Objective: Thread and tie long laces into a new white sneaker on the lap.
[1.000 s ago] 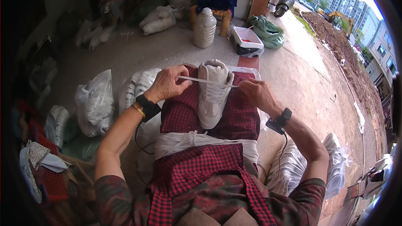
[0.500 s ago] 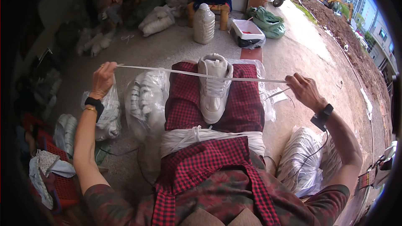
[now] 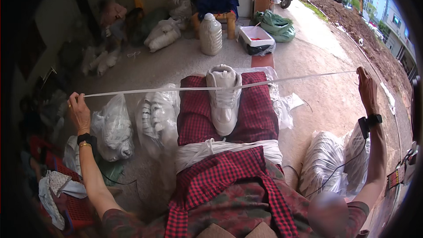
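A white sneaker (image 3: 224, 110) rests on my lap, toe toward me, over a red-and-black checked apron (image 3: 192, 119). Its flat white shoelace (image 3: 152, 91) is drawn taut out of the upper eyelets to both sides. Far to the left, my left hand (image 3: 79, 112) pinches one end of the lace. My right hand (image 3: 366, 90) grips the other end, out to the right and slightly higher. A bundle of white laces (image 3: 229, 150) lies across my waist, tied around it.
Plastic bags of white shoes (image 3: 115, 125) stand left of my legs, with a red basket (image 3: 81, 205) nearer. Bags of white strips (image 3: 324, 163) lie at right. Ahead are a large plastic jug (image 3: 210, 35), a white tray (image 3: 256, 35) and a bamboo chair (image 3: 227, 20). Another person sits at far left.
Both hands have moved farther apart, the right one outward and up, the left one outward and down. More lace now stretches out on each side of the sneaker.
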Action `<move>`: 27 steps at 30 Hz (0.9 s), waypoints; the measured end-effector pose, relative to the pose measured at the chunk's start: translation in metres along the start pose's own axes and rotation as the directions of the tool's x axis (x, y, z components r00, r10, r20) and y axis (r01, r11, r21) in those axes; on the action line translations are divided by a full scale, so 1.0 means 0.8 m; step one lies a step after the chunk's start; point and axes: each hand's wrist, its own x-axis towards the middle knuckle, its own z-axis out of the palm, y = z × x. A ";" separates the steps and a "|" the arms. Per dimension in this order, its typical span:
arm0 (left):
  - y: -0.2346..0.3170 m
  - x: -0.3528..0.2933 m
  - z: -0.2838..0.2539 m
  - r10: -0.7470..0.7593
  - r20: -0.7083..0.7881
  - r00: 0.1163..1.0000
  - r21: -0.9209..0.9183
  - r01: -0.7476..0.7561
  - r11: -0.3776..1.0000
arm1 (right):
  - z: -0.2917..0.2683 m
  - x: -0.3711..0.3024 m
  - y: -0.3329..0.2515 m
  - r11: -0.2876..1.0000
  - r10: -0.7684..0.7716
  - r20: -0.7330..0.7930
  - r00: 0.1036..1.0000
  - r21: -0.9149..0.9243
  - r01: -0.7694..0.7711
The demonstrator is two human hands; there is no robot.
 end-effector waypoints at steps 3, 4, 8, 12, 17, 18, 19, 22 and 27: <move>0.047 -0.011 0.007 -0.156 -0.014 0.988 -0.067 0.154 0.986 | 0.012 -0.002 -0.037 0.996 -0.090 -0.517 0.851 -0.063 0.067; 0.071 -0.014 0.013 -0.280 -0.050 0.959 -0.258 0.259 0.931 | 0.012 -0.005 -0.060 0.995 0.057 -0.547 0.835 0.098 -0.003; 0.211 0.023 0.015 -0.465 0.054 0.884 -0.682 0.373 0.629 | 0.044 -0.029 -0.189 0.481 0.412 -0.208 0.887 0.877 -0.018; 0.345 0.070 0.002 -0.355 0.326 0.876 -0.890 0.411 0.197 | 0.056 -0.019 -0.345 -0.139 0.102 0.212 0.972 0.970 -0.198; 0.463 0.084 -0.026 0.106 0.561 0.821 -0.744 0.556 -0.371 | 0.069 -0.005 -0.427 -0.212 -0.156 0.225 0.962 0.943 -0.255; 0.475 0.077 -0.030 0.164 0.584 0.795 -0.677 0.589 -0.441 | 0.072 -0.005 -0.432 -0.174 -0.213 0.210 0.954 0.953 -0.248; 0.483 0.069 -0.034 0.223 0.601 0.767 -0.602 0.619 -0.504 | 0.075 -0.006 -0.434 -0.175 -0.213 0.211 0.954 0.952 -0.250; 0.487 0.050 -0.048 0.242 0.639 0.730 -0.588 0.666 -0.459 | 0.082 -0.010 -0.435 -0.134 -0.196 0.061 0.979 0.987 -0.089; 0.480 0.034 -0.062 0.265 0.663 0.700 -0.572 0.702 -0.423 | 0.078 -0.013 -0.429 -0.106 -0.312 0.129 0.941 0.980 -0.169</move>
